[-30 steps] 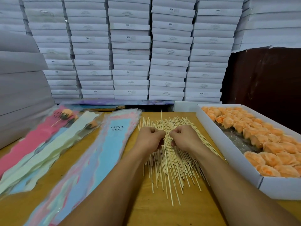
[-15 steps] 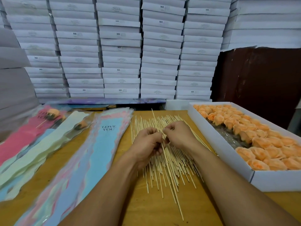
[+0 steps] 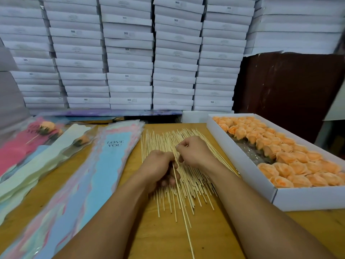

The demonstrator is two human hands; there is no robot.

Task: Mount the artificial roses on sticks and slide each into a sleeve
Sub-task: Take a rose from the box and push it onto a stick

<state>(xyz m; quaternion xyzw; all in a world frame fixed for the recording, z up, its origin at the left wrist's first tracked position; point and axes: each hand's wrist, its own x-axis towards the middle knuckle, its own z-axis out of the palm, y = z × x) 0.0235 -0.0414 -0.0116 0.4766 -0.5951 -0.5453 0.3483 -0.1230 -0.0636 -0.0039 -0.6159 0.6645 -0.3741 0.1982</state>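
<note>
A pile of thin wooden sticks (image 3: pixel 188 186) lies spread on the table in front of me. One stick (image 3: pixel 183 215) points toward me, its far end pinched by my right hand (image 3: pixel 192 152), its middle gripped in the curled fingers of my left hand (image 3: pixel 160 168). A white box (image 3: pixel 242 165) at the right holds several peach artificial roses (image 3: pixel 283 159). Printed sleeves (image 3: pixel 104 165) reading "LOVE YOU" lie in stacks at the left. Two finished roses in sleeves (image 3: pixel 46 128) rest at the far left.
Tall stacks of white flat boxes (image 3: pixel 130 53) form a wall behind the wooden table (image 3: pixel 164 238). A dark brown panel (image 3: pixel 291 94) stands behind the rose box. More grey boxes (image 3: pixel 11 90) press in at the left.
Both hands have drawn one stick out of the pile toward me; it now sticks out well past the others. My left hand slid nearer along it. The view shifted slightly.
</note>
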